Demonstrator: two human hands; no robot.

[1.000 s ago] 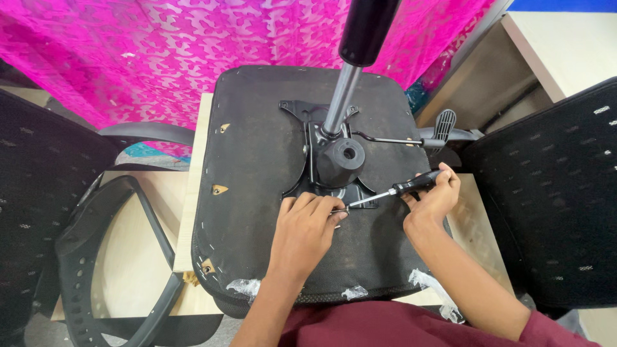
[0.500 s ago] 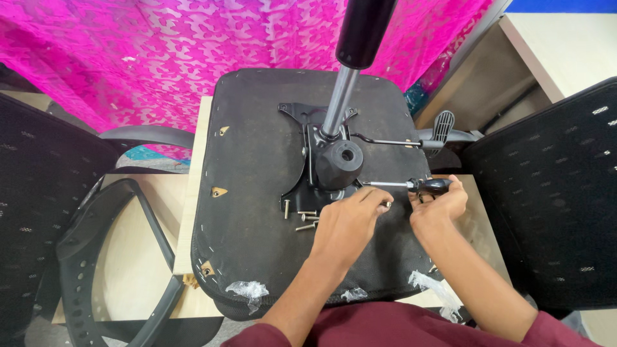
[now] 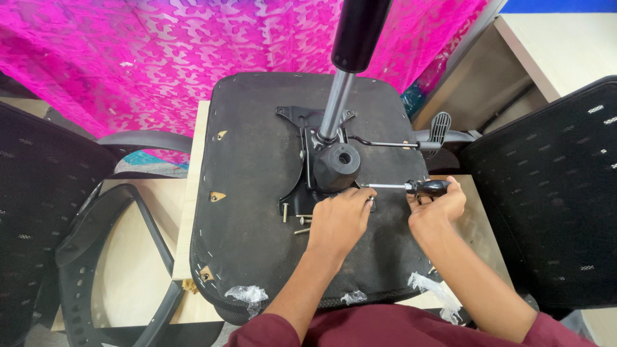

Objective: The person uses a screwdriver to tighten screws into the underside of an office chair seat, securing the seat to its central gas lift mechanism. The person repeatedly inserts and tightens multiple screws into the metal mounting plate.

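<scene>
Right hand [image 3: 436, 209] grips the screwdriver [image 3: 411, 187]; left hand [image 3: 340, 218] pinches near its tip, which might slip and poke fingers.

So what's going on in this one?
A person is working on the underside of an upturned office chair seat lying on a table. The right hand holds a black-handled screwdriver, its tip pointing at the metal mechanism plate under the gas cylinder. The left hand rests on the seat beside the plate, near the tip. A few loose screws lie on the seat left of that hand.
</scene>
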